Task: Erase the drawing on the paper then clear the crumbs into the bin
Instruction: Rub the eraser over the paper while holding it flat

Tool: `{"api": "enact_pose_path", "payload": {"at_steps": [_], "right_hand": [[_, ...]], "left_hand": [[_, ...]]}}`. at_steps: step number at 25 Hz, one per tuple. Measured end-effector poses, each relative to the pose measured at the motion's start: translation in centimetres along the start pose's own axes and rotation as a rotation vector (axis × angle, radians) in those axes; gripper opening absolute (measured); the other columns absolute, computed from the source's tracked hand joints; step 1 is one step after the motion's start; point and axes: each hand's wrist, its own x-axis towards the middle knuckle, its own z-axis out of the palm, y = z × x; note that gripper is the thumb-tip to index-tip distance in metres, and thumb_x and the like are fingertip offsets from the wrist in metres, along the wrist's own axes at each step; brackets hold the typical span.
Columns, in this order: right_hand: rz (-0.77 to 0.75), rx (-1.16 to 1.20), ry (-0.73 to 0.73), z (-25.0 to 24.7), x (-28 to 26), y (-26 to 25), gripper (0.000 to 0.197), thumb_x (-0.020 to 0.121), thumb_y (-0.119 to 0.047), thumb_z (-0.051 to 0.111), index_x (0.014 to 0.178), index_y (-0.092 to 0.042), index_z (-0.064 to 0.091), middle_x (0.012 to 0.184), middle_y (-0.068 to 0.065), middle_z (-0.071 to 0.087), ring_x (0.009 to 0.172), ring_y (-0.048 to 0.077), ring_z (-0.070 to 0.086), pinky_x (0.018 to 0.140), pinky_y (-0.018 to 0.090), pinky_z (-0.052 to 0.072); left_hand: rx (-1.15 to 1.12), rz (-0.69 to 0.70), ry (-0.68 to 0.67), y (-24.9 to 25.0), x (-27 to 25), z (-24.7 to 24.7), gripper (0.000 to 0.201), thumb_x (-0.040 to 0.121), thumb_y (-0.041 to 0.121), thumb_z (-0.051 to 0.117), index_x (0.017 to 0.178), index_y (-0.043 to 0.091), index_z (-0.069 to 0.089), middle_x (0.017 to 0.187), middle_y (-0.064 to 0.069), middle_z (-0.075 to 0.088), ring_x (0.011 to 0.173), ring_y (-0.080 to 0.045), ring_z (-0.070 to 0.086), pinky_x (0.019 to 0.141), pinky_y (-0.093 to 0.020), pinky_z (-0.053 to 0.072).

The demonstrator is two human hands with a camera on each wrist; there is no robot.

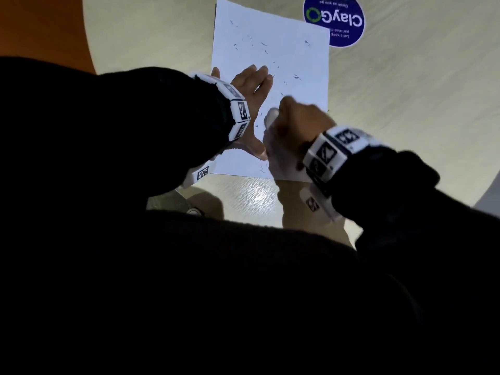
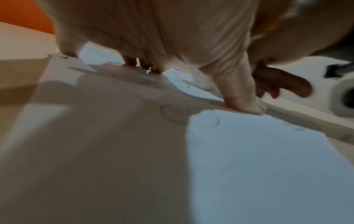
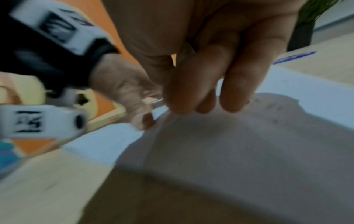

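Two hands are seen over a white sheet of paper (image 1: 270,50) that lies flat on a pale wood-grain table (image 1: 405,104). Beyond the paper's far right corner, a round blue sticker (image 1: 334,21) with white lettering is partly covered by the sheet, and an orange surface (image 1: 40,28) is seen past the table's left edge. Much of the near half of the head view is blocked by dark sleeves (image 1: 135,131), and white marker-tagged bands are worn on both wrists. Small dark crumbs (image 1: 263,44) are scattered across the upper and middle parts of the paper. The left hand (image 1: 251,85) is laid flat on the sheet's left side with fingers straight and spread, the thumb (image 2: 243,104) pressed down near the lower middle; nothing is held by it. The right hand (image 1: 300,117) is curled just right of the left thumb, over the paper's lower right part, and a small whitish eraser (image 1: 272,116) is pinched at its fingertips (image 3: 231,104), close to the sheet. Blur hides whether the eraser touches the paper.
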Motion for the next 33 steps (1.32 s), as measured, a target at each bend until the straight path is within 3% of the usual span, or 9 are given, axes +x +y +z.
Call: {"api": "enact_pose_path", "payload": {"at_steps": [5,9,15,18,21,24,27,30,33], "right_hand": [[-0.021,0.135,-0.242,-1.7,3.7,1.5,0.021,0.094,-0.035,0.041,0.099,-0.016,0.049,0.087,0.010,0.057,0.074,0.027,0.050,0.065,0.031,0.031],[-0.064,-0.016,-0.030,-0.9,-0.9,-0.1,0.019,0.083,-0.038,0.049,0.079,-0.021,0.041,0.057,-0.002,0.035,0.051,0.026,0.041,0.049,0.027,0.019],[-0.050,0.125,-0.179,-2.1,3.6,1.1,0.026,0.094,-0.036,0.040,0.102,-0.013,0.050,0.087,0.013,0.058,0.078,0.029,0.054,0.064,0.031,0.029],[-0.094,0.024,-0.232,-1.1,-0.6,0.4,0.017,0.092,-0.031,0.044,0.096,-0.016,0.050,0.078,0.008,0.055,0.071,0.030,0.053,0.061,0.031,0.030],[-0.019,-0.058,-0.021,-1.6,-0.9,0.1,0.017,0.089,-0.033,0.045,0.086,-0.018,0.052,0.065,0.005,0.048,0.059,0.028,0.047,0.057,0.031,0.028],[-0.028,0.089,-0.233,-2.2,4.2,1.3,0.028,0.093,-0.032,0.047,0.111,-0.011,0.052,0.090,0.012,0.058,0.082,0.028,0.057,0.065,0.031,0.032],[-0.006,0.017,-0.059,-1.1,0.7,0.8,0.018,0.090,-0.032,0.045,0.090,-0.016,0.053,0.070,0.004,0.049,0.065,0.027,0.053,0.058,0.031,0.031],[-0.095,0.021,-0.194,-1.5,-0.8,0.7,0.020,0.091,-0.035,0.042,0.091,-0.016,0.049,0.073,0.003,0.050,0.063,0.026,0.049,0.060,0.032,0.033],[-0.030,0.164,-0.264,-2.2,5.1,2.3,0.028,0.092,-0.039,0.044,0.105,-0.015,0.049,0.090,0.009,0.058,0.074,0.023,0.048,0.066,0.031,0.034]], "left_hand": [[-0.007,0.008,0.014,0.1,0.1,-0.1,0.145,0.045,0.092,0.048,0.151,0.017,-0.015,0.160,0.000,-0.018,0.147,-0.019,-0.013,0.110,-0.066,0.001],[-0.013,0.012,0.027,-0.2,0.0,0.2,0.144,0.045,0.093,0.047,0.152,0.017,-0.012,0.160,0.001,-0.017,0.147,-0.019,-0.012,0.110,-0.066,0.002],[-0.008,0.008,0.033,0.0,0.0,0.1,0.142,0.049,0.089,0.055,0.152,0.017,-0.012,0.160,0.000,-0.016,0.147,-0.019,-0.012,0.111,-0.065,0.001],[-0.024,0.017,0.075,-0.2,-0.2,0.5,0.144,0.042,0.096,0.041,0.153,0.019,-0.009,0.161,0.001,-0.013,0.148,-0.018,-0.010,0.111,-0.067,0.002],[-0.019,0.007,0.060,0.0,-0.2,0.3,0.142,0.046,0.093,0.046,0.152,0.018,-0.010,0.161,0.000,-0.014,0.147,-0.018,-0.010,0.108,-0.068,0.001],[0.018,0.010,0.044,-0.1,0.0,0.0,0.141,0.047,0.095,0.043,0.152,0.019,-0.014,0.160,0.001,-0.017,0.147,-0.019,-0.012,0.107,-0.068,0.000],[-0.003,-0.005,0.027,-0.1,-0.2,-0.1,0.140,0.047,0.093,0.042,0.152,0.018,-0.013,0.160,0.001,-0.017,0.147,-0.018,-0.013,0.106,-0.070,-0.001],[0.010,-0.002,0.016,0.2,-0.2,-0.1,0.143,0.043,0.094,0.039,0.152,0.017,-0.012,0.160,0.000,-0.017,0.147,-0.018,-0.012,0.106,-0.070,-0.001],[0.026,0.002,0.013,0.1,-0.1,-0.1,0.137,0.053,0.091,0.047,0.151,0.019,-0.017,0.159,0.001,-0.021,0.147,-0.019,-0.015,0.109,-0.066,-0.004]]}}
